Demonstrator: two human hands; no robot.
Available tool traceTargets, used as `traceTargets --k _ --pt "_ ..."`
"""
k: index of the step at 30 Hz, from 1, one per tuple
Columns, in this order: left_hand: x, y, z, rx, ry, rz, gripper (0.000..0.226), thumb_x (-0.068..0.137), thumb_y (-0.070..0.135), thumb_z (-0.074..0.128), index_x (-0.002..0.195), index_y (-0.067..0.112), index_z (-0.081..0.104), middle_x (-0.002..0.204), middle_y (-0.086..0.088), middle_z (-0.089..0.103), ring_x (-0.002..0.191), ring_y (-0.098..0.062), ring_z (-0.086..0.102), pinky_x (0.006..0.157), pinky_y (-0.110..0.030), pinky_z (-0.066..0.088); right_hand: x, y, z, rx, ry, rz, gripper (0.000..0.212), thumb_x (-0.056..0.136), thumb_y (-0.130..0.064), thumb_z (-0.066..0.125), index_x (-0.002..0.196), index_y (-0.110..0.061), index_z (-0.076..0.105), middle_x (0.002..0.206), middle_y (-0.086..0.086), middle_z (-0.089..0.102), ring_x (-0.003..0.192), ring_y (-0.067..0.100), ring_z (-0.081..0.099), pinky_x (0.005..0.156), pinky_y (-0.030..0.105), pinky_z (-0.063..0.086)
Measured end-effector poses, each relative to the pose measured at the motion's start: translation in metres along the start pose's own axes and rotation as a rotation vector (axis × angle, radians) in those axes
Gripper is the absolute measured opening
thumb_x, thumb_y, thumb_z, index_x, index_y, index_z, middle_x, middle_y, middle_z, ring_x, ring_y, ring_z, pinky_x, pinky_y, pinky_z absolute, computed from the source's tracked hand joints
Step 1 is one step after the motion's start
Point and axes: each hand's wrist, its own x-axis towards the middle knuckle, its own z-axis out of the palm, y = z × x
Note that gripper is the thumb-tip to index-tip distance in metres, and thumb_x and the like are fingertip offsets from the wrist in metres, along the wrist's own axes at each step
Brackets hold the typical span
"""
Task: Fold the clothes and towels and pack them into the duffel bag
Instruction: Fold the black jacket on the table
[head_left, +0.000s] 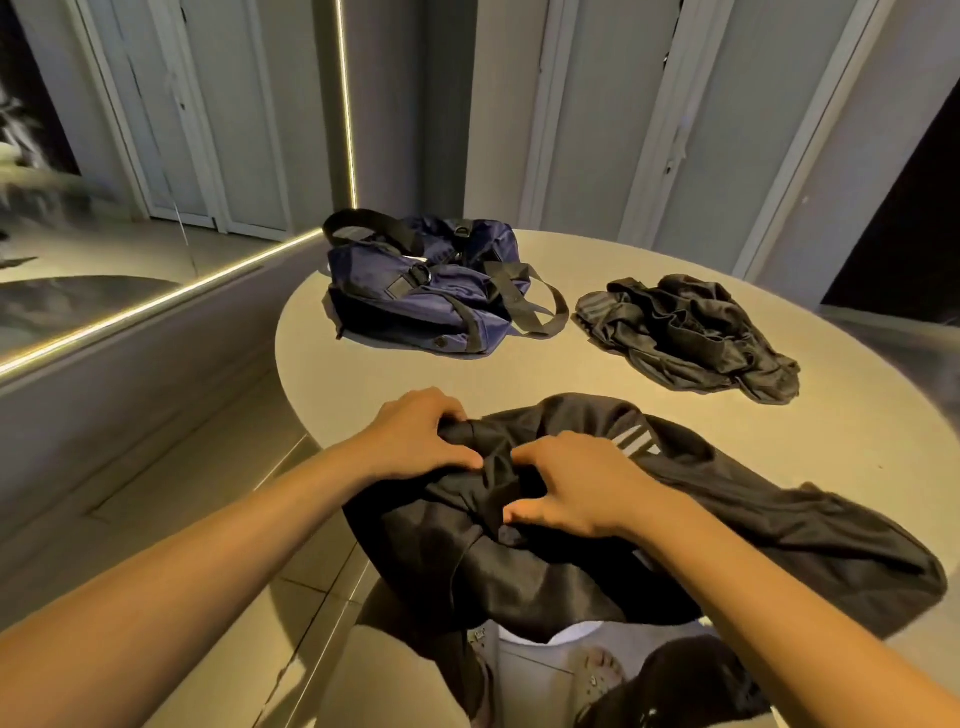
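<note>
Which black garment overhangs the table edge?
The striped black garment gripped by left hand and right hand; the crumpled black garment beside the navy duffel bag lies wholly on the table.

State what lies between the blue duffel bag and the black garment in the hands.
Only bare table; the head view shows nothing between duffel bag and black garment.

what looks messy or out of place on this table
Nothing is spilled or damaged. The black garment, bunched in the left hand and right hand, hangs partly over the near edge of the table. A second dark garment lies crumpled in a heap right of the duffel bag, not yet folded.
</note>
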Motion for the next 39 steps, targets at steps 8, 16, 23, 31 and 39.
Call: traceTargets --k 8,16,23,31,39 --pt "-0.073 -0.003 -0.003 0.288 0.504 0.633 0.015 0.081 0.028 0.070 0.089 0.018 0.061 0.105 -0.003 0.061 0.095 -0.022 0.056 0.081 -0.036 0.048 -0.002 0.026 0.002 -0.030 0.159 0.152 0.018 0.084 -0.027 0.063 0.095 -0.026 0.050 0.088 0.002 0.062 0.081 0.027 0.057 0.070 0.042 0.052" --pt "-0.088 -0.015 0.010 -0.085 0.506 0.307 0.026 0.096 0.045 0.058 0.078 0.027 0.064 0.073 0.013 0.061 0.068 -0.009 0.059 0.060 -0.032 0.052 0.006 0.037 0.009 0.010 0.202 0.311 0.012 0.086 -0.022 0.064 0.097 -0.024 0.059 0.094 0.001 0.067 0.087 0.027 0.062 0.074 0.043 0.055" --pt "-0.068 0.000 0.007 -0.427 0.335 -0.138 0.027 0.081 0.054 0.078 0.082 0.027 0.073 0.074 0.003 0.066 0.071 -0.016 0.062 0.067 -0.031 0.049 0.008 0.044 0.013 0.069 0.180 0.328 0.012 0.086 -0.022 0.066 0.097 -0.023 0.061 0.094 0.002 0.067 0.085 0.025 0.062 0.077 0.046 0.057" --pt "-0.052 0.009 0.001 -0.265 0.393 0.033 0.010 0.088 0.037 0.076 0.091 0.028 0.079 0.091 0.009 0.064 0.084 -0.011 0.059 0.074 -0.029 0.047 0.003 0.066 -0.006 0.307 0.180 0.285 0.010 0.086 -0.017 0.067 0.080 -0.025 0.067 0.082 -0.002 0.070 0.076 0.019 0.064 0.071 0.040 0.055" --pt "-0.027 0.007 -0.050 -0.634 0.397 0.050 0.011 0.096 0.015 0.068 0.092 0.016 0.079 0.087 0.003 0.078 0.082 -0.005 0.071 0.072 -0.014 0.051 -0.014 0.078 -0.053 0.498 0.288 0.139 0.007 0.091 -0.024 0.074 0.086 -0.025 0.078 0.079 -0.006 0.072 0.076 0.008 0.064 0.068 0.016 0.048"
